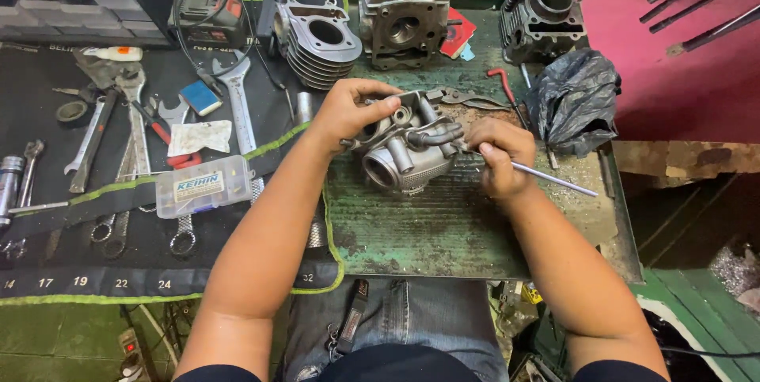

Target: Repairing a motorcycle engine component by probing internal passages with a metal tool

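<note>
Left hand (348,113) clamped on grey cylinder head (404,152), steadying it on green surface (412,224); right hand (499,156), beside it, pinches thin metal rod (554,180).

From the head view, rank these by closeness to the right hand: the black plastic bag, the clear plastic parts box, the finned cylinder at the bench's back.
1. Black plastic bag: just beyond the right hand, on its outer side.
2. Finned cylinder: at the back, across past the left hand.
3. Clear plastic parts box: far across on the tool roll.

Head-worn view, steeply down, close over workbench (443,231)
</note>
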